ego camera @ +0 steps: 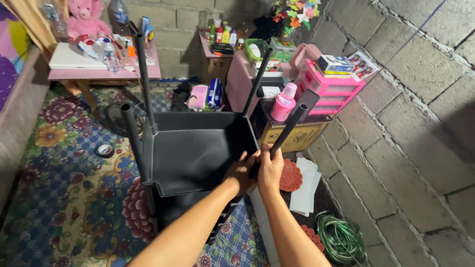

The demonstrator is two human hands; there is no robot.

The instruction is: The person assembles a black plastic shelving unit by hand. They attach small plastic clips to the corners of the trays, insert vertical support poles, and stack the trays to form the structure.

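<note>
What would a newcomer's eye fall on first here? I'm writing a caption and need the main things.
First, the black plastic rack at centre on the flowered carpet, four poles standing up from its corners. Both hands, left hand and right hand, grip the base of the near-right pole. Next, the pink teddy on the table at upper left.

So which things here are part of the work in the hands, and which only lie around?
In hand:
left hand
right hand
black shelf
black tube

Lying about:
tape roll
green cord
pink drawers
pink teddy
bottles
rug
</note>
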